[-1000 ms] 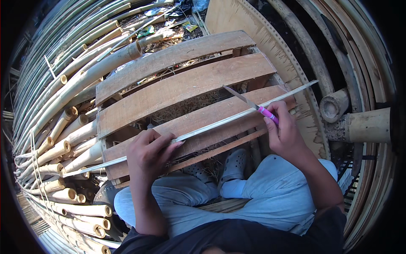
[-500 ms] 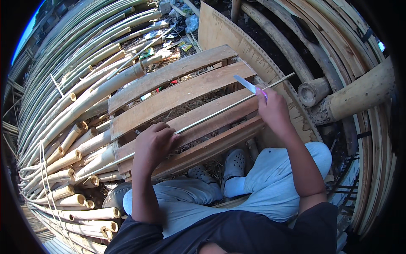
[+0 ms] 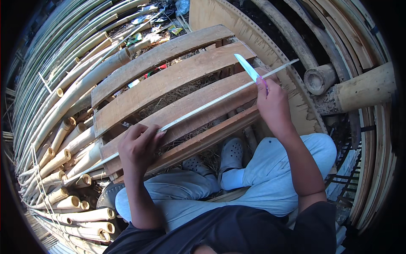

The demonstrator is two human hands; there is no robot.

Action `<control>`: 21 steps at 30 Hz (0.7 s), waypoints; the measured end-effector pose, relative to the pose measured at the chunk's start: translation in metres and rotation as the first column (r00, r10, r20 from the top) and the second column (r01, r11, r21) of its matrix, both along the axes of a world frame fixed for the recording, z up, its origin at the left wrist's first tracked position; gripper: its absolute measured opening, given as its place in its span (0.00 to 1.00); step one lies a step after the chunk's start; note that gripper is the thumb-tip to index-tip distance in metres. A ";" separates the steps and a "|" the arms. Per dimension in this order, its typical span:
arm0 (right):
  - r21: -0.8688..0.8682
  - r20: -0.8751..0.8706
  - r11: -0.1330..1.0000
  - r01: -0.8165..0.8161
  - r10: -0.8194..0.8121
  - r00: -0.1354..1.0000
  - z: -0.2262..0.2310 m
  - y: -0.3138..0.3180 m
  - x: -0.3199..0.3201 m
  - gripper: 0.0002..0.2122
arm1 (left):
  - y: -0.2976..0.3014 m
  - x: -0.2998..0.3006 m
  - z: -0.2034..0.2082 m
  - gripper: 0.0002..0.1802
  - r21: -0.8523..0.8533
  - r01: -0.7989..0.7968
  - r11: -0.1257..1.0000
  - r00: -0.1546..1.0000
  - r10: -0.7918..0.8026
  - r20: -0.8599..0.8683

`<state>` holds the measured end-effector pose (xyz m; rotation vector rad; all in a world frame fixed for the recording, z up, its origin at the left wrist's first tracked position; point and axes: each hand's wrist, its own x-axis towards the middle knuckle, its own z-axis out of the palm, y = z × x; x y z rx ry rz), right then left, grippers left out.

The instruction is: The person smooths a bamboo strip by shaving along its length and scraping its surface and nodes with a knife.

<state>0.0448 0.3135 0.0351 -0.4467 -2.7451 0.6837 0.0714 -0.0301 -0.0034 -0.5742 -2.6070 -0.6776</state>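
Observation:
A long, thin pale strip, apparently split bamboo (image 3: 207, 106), lies slantwise over the slatted wooden bench (image 3: 173, 80). My left hand (image 3: 138, 146) is closed round its left part, thumb and fingers pinching it. Past this hand the strip runs on toward the bamboo poles at left. My right hand (image 3: 272, 101) grips the purple handle of a knife (image 3: 246, 67). Its blade points up and away to the left, with the base close to the strip near its far right end. I cannot tell whether the right fingers also touch the strip.
Stacked bamboo poles (image 3: 91, 72) fill the left side. A sheet of plywood (image 3: 220, 21) leans behind the bench, and a thick bamboo post (image 3: 363, 91) juts in at right. My grey clogs (image 3: 231, 154) rest below the bench's near edge.
My left hand has shifted left and its fingers have opened out somewhat along the strip. The knife blade stands steeper. The strip's paler face shows more, and the whole view has moved slightly.

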 end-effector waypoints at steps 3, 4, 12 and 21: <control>-0.081 0.148 0.995 0.052 -0.039 0.988 0.013 0.020 -0.008 0.21 | -0.002 -0.002 -0.001 0.09 -0.034 -0.030 0.999 0.999 0.031 0.036; -0.082 0.152 0.995 0.051 -0.038 0.988 0.007 0.018 -0.007 0.21 | 0.000 -0.003 0.000 0.09 -0.035 -0.031 0.999 0.999 0.032 0.040; -0.101 0.076 0.995 -0.024 0.032 0.997 -0.002 0.025 -0.016 0.21 | 0.002 -0.005 0.001 0.09 0.042 -0.042 0.998 0.995 0.038 0.094; -0.136 0.137 0.991 0.008 0.011 0.990 0.006 0.027 -0.026 0.22 | 0.004 -0.005 0.002 0.09 0.008 -0.083 0.997 0.993 0.082 0.080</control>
